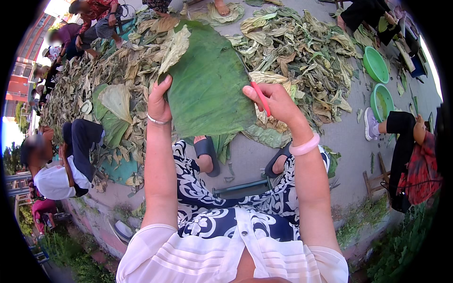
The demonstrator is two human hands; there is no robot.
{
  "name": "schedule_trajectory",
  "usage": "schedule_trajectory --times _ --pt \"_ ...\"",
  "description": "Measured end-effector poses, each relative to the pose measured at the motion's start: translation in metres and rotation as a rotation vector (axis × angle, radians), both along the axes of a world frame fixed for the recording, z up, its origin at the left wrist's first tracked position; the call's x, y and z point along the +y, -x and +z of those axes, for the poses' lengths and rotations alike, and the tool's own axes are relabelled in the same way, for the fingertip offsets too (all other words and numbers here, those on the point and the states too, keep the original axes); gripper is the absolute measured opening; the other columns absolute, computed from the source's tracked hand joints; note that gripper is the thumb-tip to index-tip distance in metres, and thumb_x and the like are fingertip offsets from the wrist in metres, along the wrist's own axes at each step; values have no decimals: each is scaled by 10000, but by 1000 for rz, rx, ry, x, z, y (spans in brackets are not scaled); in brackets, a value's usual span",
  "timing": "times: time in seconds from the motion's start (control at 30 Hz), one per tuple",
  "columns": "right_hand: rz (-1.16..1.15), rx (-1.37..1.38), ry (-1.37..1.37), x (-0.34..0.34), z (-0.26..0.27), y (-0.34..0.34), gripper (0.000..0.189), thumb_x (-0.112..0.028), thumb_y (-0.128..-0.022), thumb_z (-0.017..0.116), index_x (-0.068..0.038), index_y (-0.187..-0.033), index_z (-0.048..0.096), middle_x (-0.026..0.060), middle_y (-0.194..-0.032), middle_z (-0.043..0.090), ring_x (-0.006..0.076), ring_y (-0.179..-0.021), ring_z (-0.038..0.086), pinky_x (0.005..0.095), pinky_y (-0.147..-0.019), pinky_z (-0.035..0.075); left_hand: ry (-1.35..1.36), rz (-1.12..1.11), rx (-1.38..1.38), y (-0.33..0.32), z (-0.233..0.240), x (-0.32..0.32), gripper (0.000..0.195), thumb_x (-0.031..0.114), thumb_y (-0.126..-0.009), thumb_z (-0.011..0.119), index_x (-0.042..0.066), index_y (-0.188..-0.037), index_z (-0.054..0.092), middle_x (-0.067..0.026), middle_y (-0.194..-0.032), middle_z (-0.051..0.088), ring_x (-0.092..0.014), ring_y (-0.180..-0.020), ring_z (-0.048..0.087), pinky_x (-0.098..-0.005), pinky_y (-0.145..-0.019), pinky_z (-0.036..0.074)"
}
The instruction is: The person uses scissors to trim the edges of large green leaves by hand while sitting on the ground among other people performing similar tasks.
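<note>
A large green leaf [212, 81], probably a lotus leaf, is held up in front of me. My left hand [161, 100] grips its left edge with the thumb in front; a pale dry flap of leaf [177, 47] folds over just above. At the right edge, my right hand [274, 99] holds scissors [261, 97] with red handles, their blades pointing up along the leaf's margin. The right thumb lies by the leaf's face. How far the blades are apart cannot be told. Part of the left fingers is hidden behind the leaf.
Heaps of dry leaves [300, 53] cover the ground ahead and to the left. Two green basins [376, 65] stand at the right. Several people sit around, one in a white shirt [53, 180] at the left. A dark metal bar [242, 187] lies between my legs.
</note>
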State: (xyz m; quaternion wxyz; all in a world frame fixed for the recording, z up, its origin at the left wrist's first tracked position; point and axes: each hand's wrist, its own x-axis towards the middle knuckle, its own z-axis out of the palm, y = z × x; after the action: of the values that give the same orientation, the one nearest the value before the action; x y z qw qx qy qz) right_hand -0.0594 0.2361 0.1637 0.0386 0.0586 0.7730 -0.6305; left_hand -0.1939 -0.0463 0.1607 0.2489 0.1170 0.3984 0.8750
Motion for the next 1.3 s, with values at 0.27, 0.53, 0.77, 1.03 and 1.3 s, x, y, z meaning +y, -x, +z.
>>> schedule_trajectory --times 0.27,0.53,0.77,1.03,1.3 --pt "-25 5 56 1 1 -2 474 -439 -883 649 6 -722 647 -24 -600 512 61 -580 439 241 -527 354 27 27 -3 -2 4 0 385 115 -914 555 -13 -1274 511 -113 -1188 618 -213 -1049 620 -358 -934 490" --pt "-25 -7 106 1 2 -2 446 -422 -884 657 -8 -718 644 -34 -616 520 54 -588 443 236 -531 355 -9 13 19 1 0 -3 350 151 -941 528 -4 -1254 527 -143 -1190 626 -260 -1055 630 -407 -946 494" --pt "-22 -8 55 -1 3 -2 473 -459 -881 646 -17 -715 633 -29 -601 515 59 -564 445 233 -526 363 -17 -9 27 2 -2 -5 374 162 -941 528 -2 -1277 510 -147 -1211 613 -264 -1072 622 -409 -959 486" --pt "10 -7 11 3 3 -3 528 -513 -867 634 -18 -683 623 -12 -555 518 68 -506 481 229 -482 368 10 47 6 3 -1 -8 403 135 -916 553 -13 -1286 493 -122 -1201 609 -225 -1066 612 -367 -948 483" --pt "106 -137 47 4 6 -3 551 -529 -859 642 1 -706 646 20 -625 557 83 -553 485 247 -514 390 -51 31 -28 5 -4 -14 419 140 -921 535 -16 -1305 474 -137 -1225 599 -243 -1094 604 -386 -968 474"
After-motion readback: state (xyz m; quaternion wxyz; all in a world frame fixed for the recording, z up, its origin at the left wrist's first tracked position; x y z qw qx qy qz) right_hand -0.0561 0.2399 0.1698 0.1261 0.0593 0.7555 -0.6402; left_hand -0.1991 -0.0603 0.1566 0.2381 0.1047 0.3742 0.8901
